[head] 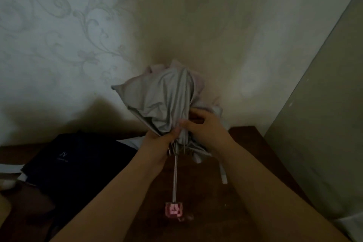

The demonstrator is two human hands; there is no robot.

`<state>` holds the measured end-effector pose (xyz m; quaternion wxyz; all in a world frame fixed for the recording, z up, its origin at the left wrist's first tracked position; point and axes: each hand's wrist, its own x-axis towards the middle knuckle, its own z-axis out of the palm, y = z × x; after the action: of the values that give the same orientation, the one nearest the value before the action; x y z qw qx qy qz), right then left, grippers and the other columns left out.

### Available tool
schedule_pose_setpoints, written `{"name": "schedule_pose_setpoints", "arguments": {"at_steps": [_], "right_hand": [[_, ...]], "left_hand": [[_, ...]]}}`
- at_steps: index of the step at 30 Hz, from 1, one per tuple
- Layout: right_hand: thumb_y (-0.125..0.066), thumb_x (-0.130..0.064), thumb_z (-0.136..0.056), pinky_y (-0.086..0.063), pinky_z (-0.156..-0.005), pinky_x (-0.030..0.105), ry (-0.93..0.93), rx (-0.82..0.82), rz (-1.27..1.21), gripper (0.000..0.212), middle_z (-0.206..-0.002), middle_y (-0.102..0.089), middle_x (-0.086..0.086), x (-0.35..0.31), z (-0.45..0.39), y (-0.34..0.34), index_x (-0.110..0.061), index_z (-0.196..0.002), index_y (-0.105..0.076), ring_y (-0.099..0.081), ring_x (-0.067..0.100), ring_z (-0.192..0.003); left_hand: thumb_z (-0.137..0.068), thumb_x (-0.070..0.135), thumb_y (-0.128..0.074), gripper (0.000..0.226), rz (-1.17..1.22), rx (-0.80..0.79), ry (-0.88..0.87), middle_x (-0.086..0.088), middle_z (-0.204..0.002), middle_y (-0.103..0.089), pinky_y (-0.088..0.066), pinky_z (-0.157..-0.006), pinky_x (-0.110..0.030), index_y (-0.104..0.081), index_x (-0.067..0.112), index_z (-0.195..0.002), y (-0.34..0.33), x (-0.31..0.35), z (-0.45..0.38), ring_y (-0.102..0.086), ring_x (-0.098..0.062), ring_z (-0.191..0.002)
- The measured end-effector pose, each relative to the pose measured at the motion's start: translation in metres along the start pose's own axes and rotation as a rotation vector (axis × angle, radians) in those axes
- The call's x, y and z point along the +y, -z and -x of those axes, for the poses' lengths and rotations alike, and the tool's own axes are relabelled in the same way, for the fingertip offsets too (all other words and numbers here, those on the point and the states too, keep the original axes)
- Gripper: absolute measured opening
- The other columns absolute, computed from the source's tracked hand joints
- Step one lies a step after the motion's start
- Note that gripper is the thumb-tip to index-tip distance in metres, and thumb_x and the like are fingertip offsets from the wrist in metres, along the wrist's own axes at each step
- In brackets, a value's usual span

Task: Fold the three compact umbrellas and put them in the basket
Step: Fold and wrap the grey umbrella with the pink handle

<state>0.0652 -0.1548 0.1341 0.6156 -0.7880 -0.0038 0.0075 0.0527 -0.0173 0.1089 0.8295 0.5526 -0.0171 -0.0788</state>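
both hands hold a grey umbrella [163, 100] up above a dark wooden table [206, 192], in front of a pale patterned wall [78, 25]. the left hand [161, 141] is clamped around the gathered cloth and ribs at the lower end of the canopy. the right hand [206, 125] grips the crumpled cloth just beside it, its fingers closed on the folds. the canopy is collapsed but loose, bunched upward toward the wall. a thin metal shaft [174, 179] runs down from the hands to a pink handle [173, 209] near the table's front edge; i cannot tell whether the handle touches the wood. a cloth strap [224, 175] hangs below the right wrist. a dark navy umbrella [78, 163] lies flat on the left part of the table, against the back edge.
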Motion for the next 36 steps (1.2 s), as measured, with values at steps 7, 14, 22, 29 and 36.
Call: {"name": "schedule_pose_setpoints", "arguments": {"at_steps": [7,14,22,29,36], "right_hand": [[-0.067,-0.079,-0.046,-0.045,-0.102,0.046,-0.286,0.106,0.256,0.121,-0.145,-0.034,0.006,0.006,0.016,-0.002,-0.019,-0.141,-0.023,-0.044,0.027,-0.127],[-0.072,-0.03,-0.081,-0.055,-0.078,0.02,-0.127,-0.024,-0.305,0.069,-0.13,-0.058,-0.006,0.003,0.028,-0.027,-0.025,-0.141,-0.039,-0.058,0.01,-0.113],[-0.07,-0.004,-0.081,-0.056,-0.066,0.018,-0.004,0.132,-0.469,0.036,-0.101,-0.072,-0.006,0.002,0.036,-0.031,-0.021,-0.112,-0.062,-0.069,0.006,-0.087],[-0.069,-0.006,-0.083,-0.054,-0.069,0.017,0.108,0.146,-0.403,0.039,-0.104,-0.07,-0.009,0.0,0.038,-0.028,-0.019,-0.118,-0.06,-0.068,0.005,-0.092],[-0.069,-0.028,-0.085,-0.055,-0.078,0.018,-0.015,0.069,-0.383,0.042,-0.119,-0.065,0.0,0.008,0.047,-0.035,-0.018,-0.124,-0.057,-0.065,0.009,-0.102]], "left_hand": [[-0.087,0.008,-0.059,0.031,0.157,0.031,0.084,0.0,-0.11,-0.07,-0.058,-0.071,-0.028,-0.06,0.022,-0.115,0.01,0.001,0.007,-0.069,-0.015,-0.095],[-0.082,0.018,-0.066,0.034,-0.162,-0.099,0.047,0.006,-0.112,-0.069,-0.053,-0.088,-0.034,-0.06,0.031,-0.113,0.006,0.007,0.018,-0.066,-0.011,-0.101],[-0.086,0.017,-0.064,0.037,-0.407,-0.092,-0.041,0.008,-0.124,-0.056,-0.046,-0.097,-0.025,-0.053,0.033,-0.118,0.002,0.01,0.03,-0.054,-0.009,-0.114],[-0.081,0.023,-0.068,0.04,-0.18,0.181,0.097,-0.004,-0.115,-0.059,-0.057,-0.076,-0.029,-0.05,0.017,-0.116,-0.002,0.011,0.043,-0.064,-0.016,-0.097],[-0.088,0.011,-0.056,0.025,0.151,0.08,0.169,-0.005,-0.104,-0.072,-0.056,-0.072,-0.031,-0.063,0.013,-0.112,-0.002,0.016,0.039,-0.069,-0.017,-0.09]]}}
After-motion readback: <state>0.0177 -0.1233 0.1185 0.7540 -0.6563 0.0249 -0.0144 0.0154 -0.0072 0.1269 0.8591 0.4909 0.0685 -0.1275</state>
